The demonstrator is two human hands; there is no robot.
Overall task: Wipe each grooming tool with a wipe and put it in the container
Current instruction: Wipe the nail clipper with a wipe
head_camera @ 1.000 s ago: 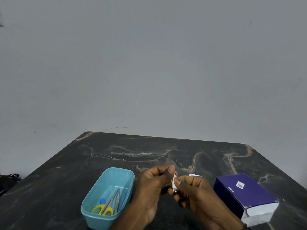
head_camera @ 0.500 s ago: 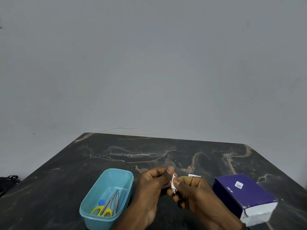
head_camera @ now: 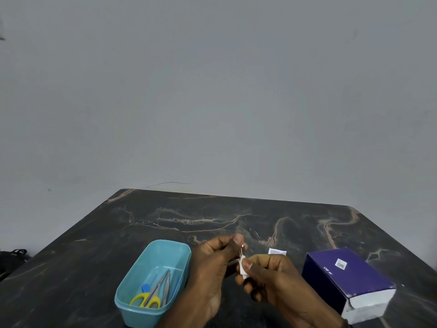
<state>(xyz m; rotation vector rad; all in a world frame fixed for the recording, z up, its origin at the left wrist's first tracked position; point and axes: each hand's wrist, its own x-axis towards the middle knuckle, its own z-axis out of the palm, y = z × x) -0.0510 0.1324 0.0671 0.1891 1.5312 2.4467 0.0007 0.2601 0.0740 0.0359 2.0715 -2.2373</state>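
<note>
My left hand pinches the top end of a thin metal tool, most of which is hidden by fingers. My right hand pinches a small white wipe round the lower part of that tool. Both hands are above the dark table, just right of a teal container. Inside the container lie yellow-handled scissors, metal tweezers and a blue-tipped item.
A purple box with a white end lies on the right of the dark marble table. A small white sachet lies behind my right hand. A grey wall stands behind the table; something black sits at the far left edge.
The wipe in my right hand has slid a little down the metal tool, baring more of the thin metal near my left thumb. The container and box have not moved.
</note>
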